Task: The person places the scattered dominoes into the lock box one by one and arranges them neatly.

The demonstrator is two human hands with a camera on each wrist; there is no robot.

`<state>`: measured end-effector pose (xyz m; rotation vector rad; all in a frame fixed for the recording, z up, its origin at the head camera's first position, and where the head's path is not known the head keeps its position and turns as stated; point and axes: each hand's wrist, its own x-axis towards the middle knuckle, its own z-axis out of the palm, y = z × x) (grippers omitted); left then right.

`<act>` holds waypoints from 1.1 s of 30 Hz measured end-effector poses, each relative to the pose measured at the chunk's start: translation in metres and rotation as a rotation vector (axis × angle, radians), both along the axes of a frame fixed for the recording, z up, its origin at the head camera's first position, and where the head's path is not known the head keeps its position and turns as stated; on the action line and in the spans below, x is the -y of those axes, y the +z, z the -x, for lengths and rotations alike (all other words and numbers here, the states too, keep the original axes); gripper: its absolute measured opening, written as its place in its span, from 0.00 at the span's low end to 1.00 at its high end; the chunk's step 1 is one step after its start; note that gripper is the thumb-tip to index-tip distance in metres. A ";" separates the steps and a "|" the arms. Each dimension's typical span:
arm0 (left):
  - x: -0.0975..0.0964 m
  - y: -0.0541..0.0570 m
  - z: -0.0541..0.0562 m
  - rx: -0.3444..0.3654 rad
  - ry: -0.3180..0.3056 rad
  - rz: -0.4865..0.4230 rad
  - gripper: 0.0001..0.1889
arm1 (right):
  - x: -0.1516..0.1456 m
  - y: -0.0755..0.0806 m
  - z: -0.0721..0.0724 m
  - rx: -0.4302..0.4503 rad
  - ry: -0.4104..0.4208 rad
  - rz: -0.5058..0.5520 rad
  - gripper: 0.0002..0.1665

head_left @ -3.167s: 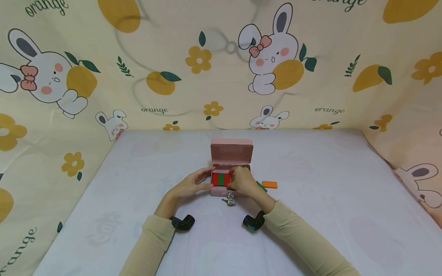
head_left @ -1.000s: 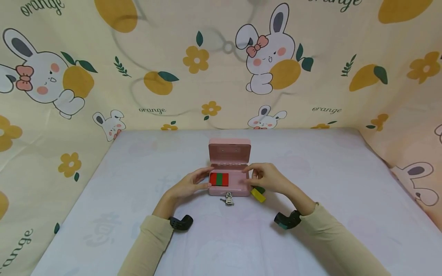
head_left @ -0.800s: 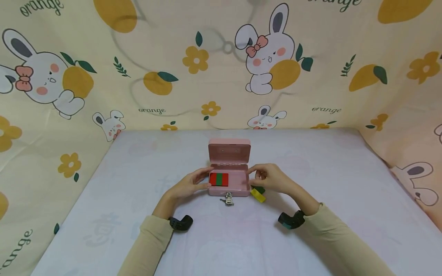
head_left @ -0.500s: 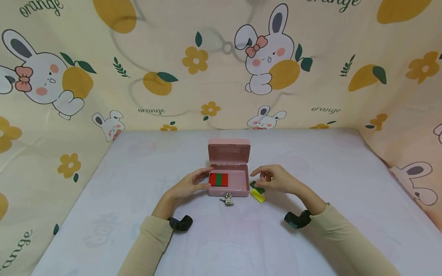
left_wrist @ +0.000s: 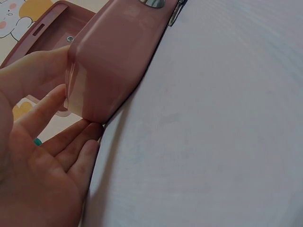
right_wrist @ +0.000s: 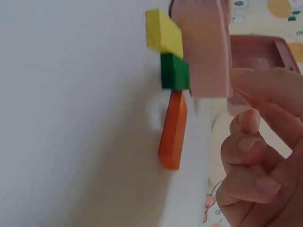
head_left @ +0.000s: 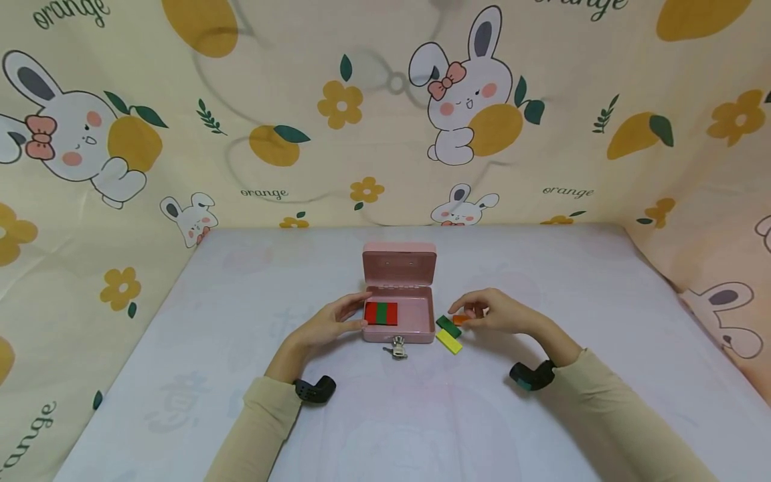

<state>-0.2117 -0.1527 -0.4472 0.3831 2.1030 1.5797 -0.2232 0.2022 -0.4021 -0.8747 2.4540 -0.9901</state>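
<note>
A pink metal cash box (head_left: 376, 338) stands on the table, lid (head_left: 399, 268) raised. Inside, at its left end, a green block (head_left: 382, 313) lies between red blocks (head_left: 392, 313). My left hand (head_left: 328, 323) touches the box's left end with thumb and fingertips; in the left wrist view its fingers (left_wrist: 78, 163) reach along that end. My right hand (head_left: 500, 314), fingers loosely bent and holding nothing, hovers over an orange block (right_wrist: 173, 135) right of the box. A green block (head_left: 448, 326) and a yellow block (head_left: 449, 341) lie between that block and the box.
A small lock with keys (head_left: 398, 349) hangs at the box's front. The white-covered table (head_left: 373, 428) meets a cream cloth (head_left: 241, 167) printed with rabbits and oranges at the back and sides. Both wrists carry black cameras (head_left: 316, 389).
My right hand, earlier reaching into the box, has withdrawn over its right rim and shifted right, uncovering the green, yellow and orange blocks. My left hand keeps its place.
</note>
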 end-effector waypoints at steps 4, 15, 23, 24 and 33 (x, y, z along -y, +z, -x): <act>0.000 -0.001 0.000 0.004 0.001 0.000 0.33 | -0.006 -0.004 0.004 0.022 0.021 0.000 0.17; 0.001 -0.004 0.001 0.007 -0.009 -0.023 0.33 | -0.017 -0.011 0.015 0.042 0.094 0.020 0.18; 0.002 -0.005 0.002 0.012 -0.006 -0.016 0.33 | -0.022 -0.015 0.022 0.093 0.115 0.013 0.23; 0.001 -0.005 0.002 0.014 -0.004 -0.014 0.33 | -0.022 -0.016 0.023 0.101 0.117 0.011 0.23; 0.001 -0.003 0.001 0.024 0.002 -0.011 0.33 | -0.024 -0.019 0.026 0.178 0.163 -0.021 0.28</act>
